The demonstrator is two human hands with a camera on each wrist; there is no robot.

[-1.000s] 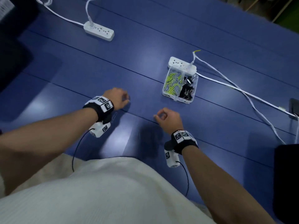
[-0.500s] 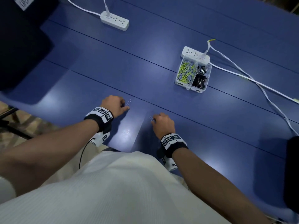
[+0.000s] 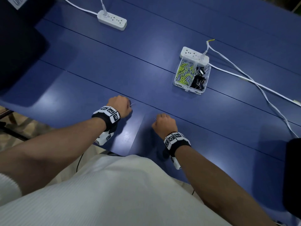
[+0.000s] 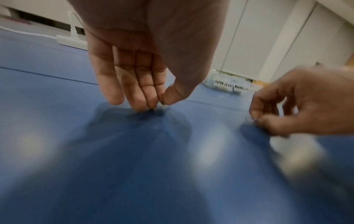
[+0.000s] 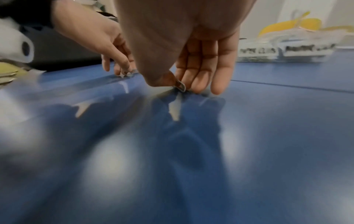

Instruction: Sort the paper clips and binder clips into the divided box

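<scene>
Divided box (image 3: 187,88) sits well ahead of and to the right of both hands, just this side of a white power strip (image 3: 194,54). Its left compartment is full of yellow-green and pale paper clips (image 3: 184,73); its right compartment holds black binder clips (image 3: 199,79). Judgement: sorting is nearly finished, since the only loose pieces visible on the blue table (image 3: 81,88) are the two at the fingertips. Left hand (image 3: 118,106) is low over the table, thumb and fingertips pinched on a small paper clip (image 3: 132,104) whose end sticks out just past the knuckles in the head view; in the left wrist view the clip itself is too small and blurred to make out. Right hand (image 3: 164,125) is likewise down at the surface, thumb and forefinger nipping a second paper clip (image 5: 181,87), seen clearly in the right wrist view, its lower end at or just off the table; cannot tell which. The two hands are near each other, not touching. Left to do, as I judge it: carry both clips forward and right to the box and drop them in the left compartment. No other stray clips are visible, though the table near the body is hidden by the white shirt (image 3: 114,193).
</scene>
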